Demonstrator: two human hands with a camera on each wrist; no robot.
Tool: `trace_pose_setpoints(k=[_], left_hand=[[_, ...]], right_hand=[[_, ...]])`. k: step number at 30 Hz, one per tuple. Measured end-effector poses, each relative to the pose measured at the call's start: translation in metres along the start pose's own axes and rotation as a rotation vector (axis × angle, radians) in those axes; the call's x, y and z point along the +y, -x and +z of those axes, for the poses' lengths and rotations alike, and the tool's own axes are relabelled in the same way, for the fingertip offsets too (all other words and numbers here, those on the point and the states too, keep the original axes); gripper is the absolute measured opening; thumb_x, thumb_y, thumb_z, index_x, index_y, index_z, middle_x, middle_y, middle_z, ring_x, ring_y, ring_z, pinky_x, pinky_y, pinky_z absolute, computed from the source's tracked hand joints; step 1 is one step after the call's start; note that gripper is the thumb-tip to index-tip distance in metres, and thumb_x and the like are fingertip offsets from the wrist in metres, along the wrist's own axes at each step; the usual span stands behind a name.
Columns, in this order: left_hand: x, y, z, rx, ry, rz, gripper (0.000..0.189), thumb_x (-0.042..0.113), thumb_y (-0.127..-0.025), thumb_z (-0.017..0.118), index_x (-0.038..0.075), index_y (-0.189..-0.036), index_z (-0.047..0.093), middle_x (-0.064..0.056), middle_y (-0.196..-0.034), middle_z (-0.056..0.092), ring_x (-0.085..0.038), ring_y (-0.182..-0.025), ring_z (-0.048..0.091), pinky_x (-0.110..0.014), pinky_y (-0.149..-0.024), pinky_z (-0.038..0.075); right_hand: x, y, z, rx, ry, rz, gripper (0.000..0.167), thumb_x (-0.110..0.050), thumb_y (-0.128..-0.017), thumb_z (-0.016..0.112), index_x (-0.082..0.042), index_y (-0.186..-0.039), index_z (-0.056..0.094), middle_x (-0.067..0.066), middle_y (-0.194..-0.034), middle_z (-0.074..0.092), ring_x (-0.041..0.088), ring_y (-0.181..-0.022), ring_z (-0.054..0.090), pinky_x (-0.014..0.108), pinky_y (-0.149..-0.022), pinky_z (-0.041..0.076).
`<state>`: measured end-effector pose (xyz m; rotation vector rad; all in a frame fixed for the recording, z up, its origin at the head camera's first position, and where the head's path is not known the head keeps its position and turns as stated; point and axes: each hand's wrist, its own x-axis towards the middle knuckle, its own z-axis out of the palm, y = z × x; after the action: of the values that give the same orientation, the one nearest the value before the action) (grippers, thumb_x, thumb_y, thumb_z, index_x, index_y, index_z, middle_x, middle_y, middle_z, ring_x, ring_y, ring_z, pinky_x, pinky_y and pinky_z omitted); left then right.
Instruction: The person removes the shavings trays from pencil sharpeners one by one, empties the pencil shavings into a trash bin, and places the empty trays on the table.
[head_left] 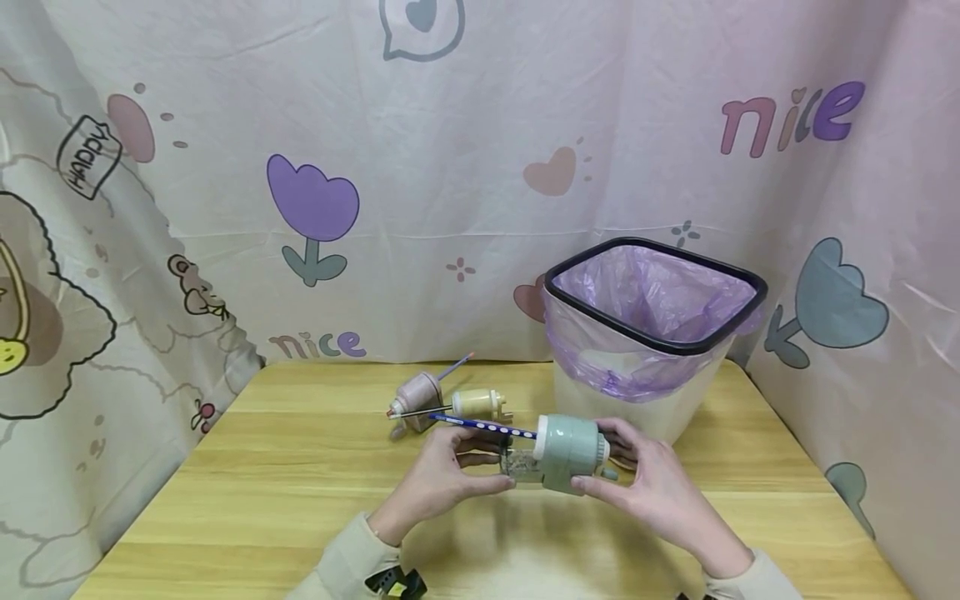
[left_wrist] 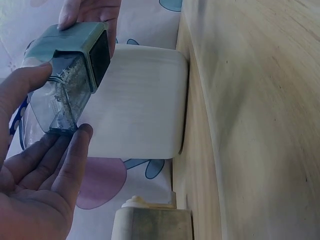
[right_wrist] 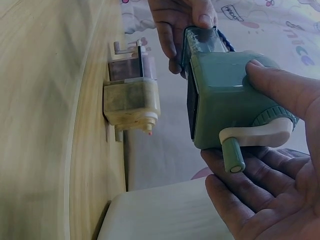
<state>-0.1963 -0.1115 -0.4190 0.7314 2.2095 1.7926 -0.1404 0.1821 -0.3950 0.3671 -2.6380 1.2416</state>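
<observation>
A green crank pencil sharpener (head_left: 572, 450) is held up over the table between both hands. My right hand (head_left: 654, 492) grips its body from the crank side, thumb on one face and fingers beneath. The white crank (right_wrist: 257, 136) with its green knob shows in the right wrist view. Pinched between the thumb and fingers of my left hand (head_left: 438, 471) is the clear shavings drawer (left_wrist: 67, 97), partly out of the body and with shavings inside. A blue dotted pencil (head_left: 491, 427) sticks out of the sharpener's white front, above the drawer.
Behind the hands, a pink sharpener (head_left: 417, 392) with a pencil and a cream sharpener (head_left: 476, 404) with a dark pencil stand on the wooden table (head_left: 285, 467). A white bin (head_left: 600, 385) with a purple liner and black rim stands at the back right, against a patterned curtain.
</observation>
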Motion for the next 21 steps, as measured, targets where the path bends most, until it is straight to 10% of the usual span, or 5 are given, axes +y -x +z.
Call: trace_pose_setpoints(k=[21], left_hand=[[-0.003, -0.0021, -0.0021, -0.006, 0.007, 0.021, 0.059, 0.006, -0.084, 0.09, -0.007, -0.136, 0.065, -0.028, -0.133, 0.069, -0.037, -0.12, 0.072, -0.027, -0.105, 0.061]], right_hand=[[0.0057, -0.0031, -0.0008, 0.027, 0.02, 0.028, 0.068, -0.042, -0.08, 0.094, -0.011, -0.134, 0.067, 0.01, -0.124, 0.077, 0.028, -0.11, 0.078, 0.05, -0.097, 0.065]])
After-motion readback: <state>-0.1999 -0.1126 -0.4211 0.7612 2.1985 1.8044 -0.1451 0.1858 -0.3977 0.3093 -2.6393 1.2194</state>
